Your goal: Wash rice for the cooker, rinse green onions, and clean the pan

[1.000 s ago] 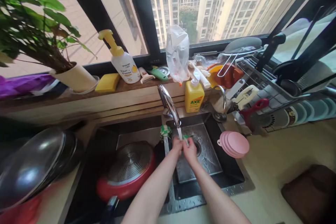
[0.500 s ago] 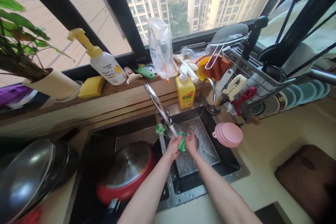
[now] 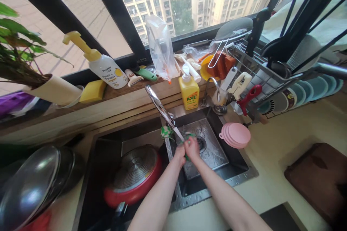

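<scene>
Both my hands are together under the running faucet (image 3: 159, 105), over the right sink basin (image 3: 221, 151). My left hand (image 3: 179, 154) is closed around part of a green and white cloth (image 3: 187, 157). Against it, my right hand (image 3: 192, 148) is also closed on the cloth, most of which my fingers hide. Water from the spout falls onto the cloth and my hands. Another green and white checked cloth (image 3: 166, 132) hangs over the divider beside the faucet.
A red frying pan (image 3: 127, 195) lies upside down in the left basin. A yellow soap bottle (image 3: 189, 93) stands behind the sink. Pink lids (image 3: 235, 135) rest at the right rim. A dish rack (image 3: 267, 79) stands at the right, and a wok lid (image 3: 29, 184) at the left.
My right hand has moved left against my left hand, and the cloth is now bunched between them and mostly covered. The camera view has shifted slightly.
</scene>
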### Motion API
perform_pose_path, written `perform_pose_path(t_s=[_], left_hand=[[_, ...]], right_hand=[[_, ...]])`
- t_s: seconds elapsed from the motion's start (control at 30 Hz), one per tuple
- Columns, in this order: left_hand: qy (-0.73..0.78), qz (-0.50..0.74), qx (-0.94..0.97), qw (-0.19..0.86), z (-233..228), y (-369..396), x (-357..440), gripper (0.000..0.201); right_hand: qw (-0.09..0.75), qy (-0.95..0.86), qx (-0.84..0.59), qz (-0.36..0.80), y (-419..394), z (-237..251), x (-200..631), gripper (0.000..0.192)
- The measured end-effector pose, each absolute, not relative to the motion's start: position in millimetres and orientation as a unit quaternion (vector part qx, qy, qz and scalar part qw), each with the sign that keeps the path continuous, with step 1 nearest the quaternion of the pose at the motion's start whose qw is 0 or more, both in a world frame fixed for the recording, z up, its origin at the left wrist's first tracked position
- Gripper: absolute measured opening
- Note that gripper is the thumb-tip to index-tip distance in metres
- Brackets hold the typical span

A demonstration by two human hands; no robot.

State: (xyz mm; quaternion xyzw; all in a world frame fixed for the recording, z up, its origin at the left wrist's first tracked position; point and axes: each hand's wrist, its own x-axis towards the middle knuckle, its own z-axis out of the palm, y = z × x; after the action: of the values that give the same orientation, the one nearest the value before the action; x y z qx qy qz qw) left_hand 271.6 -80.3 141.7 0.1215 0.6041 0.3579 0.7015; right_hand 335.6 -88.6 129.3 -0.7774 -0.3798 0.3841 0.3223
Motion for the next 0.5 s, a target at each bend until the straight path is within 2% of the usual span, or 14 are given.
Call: perform_pose_path(t_s=[0.07,0.17,0.3,0.33,0.37,0.5], left_hand=[[0.600,0.371,0.144,0.694,148,-83,269,0.031],[0.602,0.390,0.173,0.675,158,-80,264,0.037],[0.603,0.386,0.199,0.670,171,-73,266,0.031],[0.599,0.383,0.204,0.672,173,-73,267,0.030],[0.597,0.381,0.207,0.675,176,-73,267,0.030],[0.619,0.338,0.173,0.688,176,-76,258,0.029]], right_hand=[[0.240,-0.378,-0.817,0.363,-79,124,360,0.022],[0.220,-0.377,-0.821,0.369,-80,122,388,0.034],[0.234,-0.538,-0.711,0.387,-96,132,380,0.082],[0.254,-0.563,-0.678,0.398,-98,134,374,0.083],[0.275,-0.562,-0.663,0.410,-97,135,370,0.076],[0.325,-0.451,-0.716,0.422,-86,134,372,0.032]])
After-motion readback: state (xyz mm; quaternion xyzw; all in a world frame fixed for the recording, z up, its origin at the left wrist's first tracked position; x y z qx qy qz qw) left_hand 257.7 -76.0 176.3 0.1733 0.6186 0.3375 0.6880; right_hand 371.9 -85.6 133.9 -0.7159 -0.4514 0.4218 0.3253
